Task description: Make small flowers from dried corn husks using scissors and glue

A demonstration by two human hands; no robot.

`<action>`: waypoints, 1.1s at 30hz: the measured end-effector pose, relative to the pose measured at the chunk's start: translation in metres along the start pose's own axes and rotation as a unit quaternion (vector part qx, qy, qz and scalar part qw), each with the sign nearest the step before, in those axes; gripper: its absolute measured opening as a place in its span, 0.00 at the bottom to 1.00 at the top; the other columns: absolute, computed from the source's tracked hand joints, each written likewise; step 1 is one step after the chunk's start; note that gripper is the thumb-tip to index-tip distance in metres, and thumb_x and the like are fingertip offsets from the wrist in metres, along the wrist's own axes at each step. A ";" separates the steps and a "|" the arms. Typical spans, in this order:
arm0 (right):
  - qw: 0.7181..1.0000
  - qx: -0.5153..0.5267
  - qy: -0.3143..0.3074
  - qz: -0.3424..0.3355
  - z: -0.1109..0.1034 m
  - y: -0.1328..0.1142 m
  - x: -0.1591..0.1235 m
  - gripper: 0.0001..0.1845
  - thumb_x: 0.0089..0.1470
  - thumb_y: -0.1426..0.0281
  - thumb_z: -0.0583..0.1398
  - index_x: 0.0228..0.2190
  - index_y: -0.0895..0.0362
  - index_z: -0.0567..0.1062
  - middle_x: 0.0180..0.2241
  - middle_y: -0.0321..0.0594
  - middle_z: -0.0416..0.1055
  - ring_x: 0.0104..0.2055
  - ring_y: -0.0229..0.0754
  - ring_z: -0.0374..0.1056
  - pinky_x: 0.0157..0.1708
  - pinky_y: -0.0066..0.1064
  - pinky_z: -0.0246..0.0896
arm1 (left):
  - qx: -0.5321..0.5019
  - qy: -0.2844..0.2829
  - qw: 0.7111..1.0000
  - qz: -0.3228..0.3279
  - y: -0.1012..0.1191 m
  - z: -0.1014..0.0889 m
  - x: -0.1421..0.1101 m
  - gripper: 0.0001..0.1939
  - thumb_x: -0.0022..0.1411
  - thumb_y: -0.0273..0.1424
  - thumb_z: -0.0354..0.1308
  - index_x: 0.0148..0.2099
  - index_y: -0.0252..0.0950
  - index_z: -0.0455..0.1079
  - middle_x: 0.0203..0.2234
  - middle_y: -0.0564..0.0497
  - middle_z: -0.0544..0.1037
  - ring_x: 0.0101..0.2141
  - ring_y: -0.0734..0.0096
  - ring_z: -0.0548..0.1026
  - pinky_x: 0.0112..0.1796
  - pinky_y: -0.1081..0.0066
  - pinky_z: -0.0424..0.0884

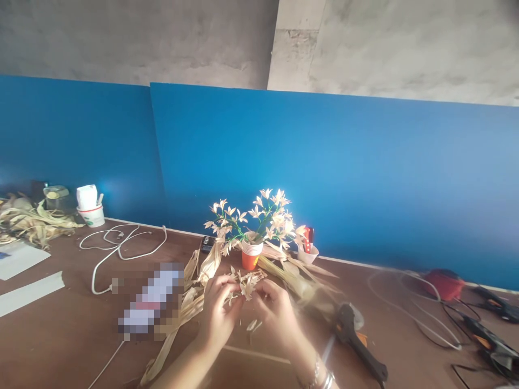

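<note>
My left hand (222, 307) and my right hand (276, 307) meet over the near middle of the table. Between their fingertips is a small cluster of pale corn-husk flowers (248, 284), and the fingers of both hands are closed on it. Just behind it stands an orange and white paper cup (251, 255) holding green stems with pale husk flowers (278, 217). Dried corn husks (211, 263) lie to the left of the cup, and more husks (290, 275) to the right. A few small scraps (253, 326) rest on the table below my hands.
A black glue gun (357, 341) lies right of my right hand. Farther right are a red object (445, 284), cables and another black tool (492, 341). At left, a white cable (117, 248), a white cup (91, 216) and a husk pile (34, 221). A blue panel (324, 173) stands behind.
</note>
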State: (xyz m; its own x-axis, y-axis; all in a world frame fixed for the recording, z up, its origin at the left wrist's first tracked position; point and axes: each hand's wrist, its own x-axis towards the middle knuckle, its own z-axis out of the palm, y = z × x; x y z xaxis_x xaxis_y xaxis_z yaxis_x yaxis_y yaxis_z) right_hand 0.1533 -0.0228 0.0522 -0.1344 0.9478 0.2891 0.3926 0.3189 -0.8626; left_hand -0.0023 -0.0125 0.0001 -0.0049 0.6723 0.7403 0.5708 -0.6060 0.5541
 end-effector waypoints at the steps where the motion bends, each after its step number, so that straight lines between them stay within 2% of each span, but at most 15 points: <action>1: 1.000 -0.005 -0.003 -0.008 0.000 0.000 0.000 0.09 0.52 0.71 0.56 0.22 0.58 0.69 0.24 0.35 0.65 0.29 0.38 0.59 0.29 0.28 0.52 | 0.000 0.001 1.000 0.000 0.000 0.000 0.000 0.07 0.58 0.22 0.58 0.37 0.40 0.70 0.37 0.49 0.73 0.42 0.60 0.71 0.41 0.63 0.68; 7: 0.999 -0.031 -0.008 -0.032 -0.001 0.001 0.001 0.10 0.53 0.72 0.55 0.21 0.57 0.68 0.24 0.35 0.64 0.29 0.38 0.59 0.30 0.28 0.52 | 0.000 0.006 1.000 -0.006 -0.002 0.001 0.001 0.07 0.57 0.22 0.58 0.36 0.40 0.71 0.37 0.49 0.73 0.41 0.60 0.71 0.41 0.62 0.69; 17: 0.997 -0.018 -0.042 -0.060 -0.007 -0.001 0.001 0.08 0.51 0.75 0.55 0.24 0.57 0.72 0.26 0.36 0.67 0.30 0.39 0.60 0.31 0.29 0.54 | -0.028 -0.009 0.999 -0.020 0.001 -0.001 0.005 0.06 0.54 0.22 0.57 0.32 0.39 0.70 0.35 0.49 0.73 0.40 0.60 0.72 0.41 0.61 0.71; 25: 0.995 -0.029 -0.043 -0.082 -0.008 0.000 0.001 0.09 0.53 0.75 0.56 0.23 0.56 0.72 0.26 0.36 0.67 0.29 0.39 0.61 0.31 0.29 0.54 | -0.045 0.004 0.999 -0.016 0.000 0.001 0.004 0.06 0.56 0.23 0.56 0.33 0.39 0.70 0.35 0.48 0.73 0.40 0.61 0.73 0.40 0.62 0.72; 33: 0.994 -0.044 -0.059 -0.075 -0.011 -0.001 0.001 0.07 0.52 0.75 0.56 0.25 0.57 0.73 0.27 0.37 0.68 0.31 0.39 0.62 0.32 0.30 0.55 | -0.036 -0.019 0.999 -0.015 0.001 -0.002 0.005 0.07 0.55 0.22 0.57 0.35 0.40 0.70 0.36 0.49 0.73 0.41 0.60 0.72 0.42 0.62 0.71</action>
State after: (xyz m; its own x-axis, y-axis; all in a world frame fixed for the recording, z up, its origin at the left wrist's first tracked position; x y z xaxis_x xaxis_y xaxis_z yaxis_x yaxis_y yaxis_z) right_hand 0.1633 -0.0217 0.0578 -0.3008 0.8842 0.3573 0.4373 0.4608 -0.7723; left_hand -0.0032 -0.0106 0.0053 0.0105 0.7055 0.7086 0.5102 -0.6132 0.6030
